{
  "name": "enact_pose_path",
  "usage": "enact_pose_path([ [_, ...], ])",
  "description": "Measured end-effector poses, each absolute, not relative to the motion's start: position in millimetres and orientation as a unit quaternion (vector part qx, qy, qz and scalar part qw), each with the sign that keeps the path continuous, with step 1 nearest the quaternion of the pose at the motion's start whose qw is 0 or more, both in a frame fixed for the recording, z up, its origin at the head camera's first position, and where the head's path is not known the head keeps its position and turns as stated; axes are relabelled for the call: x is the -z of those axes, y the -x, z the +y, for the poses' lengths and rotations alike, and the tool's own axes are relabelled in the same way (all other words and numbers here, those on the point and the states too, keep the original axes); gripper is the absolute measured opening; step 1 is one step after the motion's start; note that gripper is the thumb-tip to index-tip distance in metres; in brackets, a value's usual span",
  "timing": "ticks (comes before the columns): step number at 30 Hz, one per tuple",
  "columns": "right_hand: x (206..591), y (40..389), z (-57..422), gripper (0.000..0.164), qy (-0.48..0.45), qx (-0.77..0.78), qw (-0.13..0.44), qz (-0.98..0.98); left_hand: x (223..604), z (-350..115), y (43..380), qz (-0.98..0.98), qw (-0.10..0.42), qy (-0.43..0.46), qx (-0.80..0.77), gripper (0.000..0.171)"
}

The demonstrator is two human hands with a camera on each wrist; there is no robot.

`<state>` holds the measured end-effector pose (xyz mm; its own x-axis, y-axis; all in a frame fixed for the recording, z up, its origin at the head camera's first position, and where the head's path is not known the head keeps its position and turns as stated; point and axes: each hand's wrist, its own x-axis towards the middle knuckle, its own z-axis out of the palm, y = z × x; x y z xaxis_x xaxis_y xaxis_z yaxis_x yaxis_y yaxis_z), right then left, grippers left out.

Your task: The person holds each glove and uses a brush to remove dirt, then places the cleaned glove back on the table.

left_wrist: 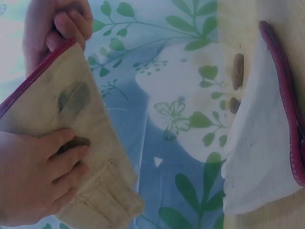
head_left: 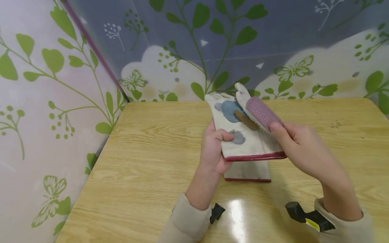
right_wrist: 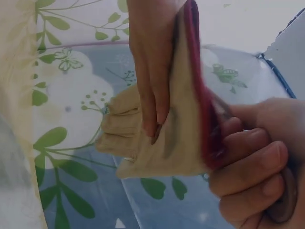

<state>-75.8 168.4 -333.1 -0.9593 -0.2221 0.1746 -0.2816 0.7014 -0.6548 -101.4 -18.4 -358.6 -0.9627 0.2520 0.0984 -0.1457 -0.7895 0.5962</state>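
Note:
A white cloth work glove (head_left: 243, 148) with a dark red hem is raised above the table, fingers pointing away. Its face carries a blue patch, a brown strip and a grey blot. My left hand (head_left: 214, 148) grips its left side, thumb in front and fingers spread over the back in the left wrist view. At the cuff's right, my right hand (head_left: 304, 145) pinches the glove with curled fingers. Its thumb presses a mauve panel (head_left: 262, 111) with white dots; whether this belongs to the glove is unclear. Another white glove (head_left: 247, 170) lies partly hidden underneath.
The wooden table (head_left: 146, 168) meets a leaf-patterned wall (head_left: 182, 77) at the back and a similar wall (head_left: 30, 118) on the left. Small brown pieces (left_wrist: 238, 71) show beside the lower glove in the left wrist view. Black camera mounts (head_left: 310, 216) sit at both wrists.

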Motion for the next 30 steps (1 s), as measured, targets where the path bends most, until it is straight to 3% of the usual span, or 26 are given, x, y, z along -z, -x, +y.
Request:
enact_pose_path([
  [5, 336, 79, 163, 0.046, -0.12, -0.302, 0.026, -0.945, 357, -16, 96, 0.337, 0.1, -0.131, -0.927, 0.087],
  [11, 343, 87, 164, 0.046, -0.097, -0.37, 0.09, -0.919, 357, -16, 92, 0.349, 0.093, -0.161, -0.918, 0.085],
  [19, 338, 80, 175, 0.044, -0.119, -0.469, 0.037, -0.874, 355, -18, 95, 0.327, 0.095, -0.131, -0.931, 0.087],
  [24, 339, 75, 168, 0.045, -0.132, -0.375, 0.008, -0.918, 357, -16, 96, 0.33, 0.101, -0.138, -0.929, 0.087],
  [30, 349, 87, 167, 0.049, -0.113, -0.32, 0.04, -0.94, 364, -9, 100, 0.331, 0.096, -0.133, -0.929, 0.088],
])
